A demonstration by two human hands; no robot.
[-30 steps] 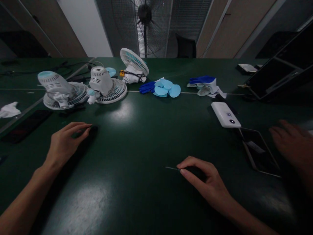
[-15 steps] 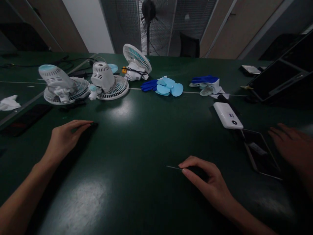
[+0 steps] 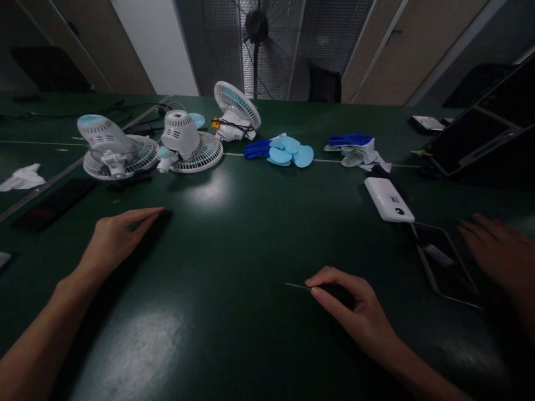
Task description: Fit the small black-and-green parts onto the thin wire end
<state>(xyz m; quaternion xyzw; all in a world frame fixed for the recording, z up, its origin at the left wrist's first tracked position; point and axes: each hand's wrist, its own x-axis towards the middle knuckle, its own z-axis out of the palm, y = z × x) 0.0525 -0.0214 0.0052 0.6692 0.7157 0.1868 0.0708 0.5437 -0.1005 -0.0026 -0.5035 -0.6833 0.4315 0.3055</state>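
My left hand [image 3: 119,231] is at the left, thumb and fingertips pinched together on a small dark piece [image 3: 167,214] at the green tabletop [image 3: 234,239]. That piece is too small and dark to name. Lower right of the middle, my right hand [image 3: 355,306] is closed around a slim screwdriver [image 3: 296,285]. Its thin metal shaft points left, and the fingers hide most of the handle. Beyond my left hand, two partly dismantled white fans [image 3: 106,147] [image 3: 181,139] lie face down on their grilles.
A third fan [image 3: 236,111] leans farther back. Light-blue fan blades [image 3: 290,151] lie by blue gloves [image 3: 257,148]; more gloves [image 3: 351,146] are right of them. A white power bank [image 3: 388,199] adjoins a phone [image 3: 445,262]. Another person's hand [image 3: 497,245] rests at the right edge.
The view has shifted slightly, so the fans sit a little farther right and lower. My left hand appears slightly farther right, still pinching. My right hand looks the same.
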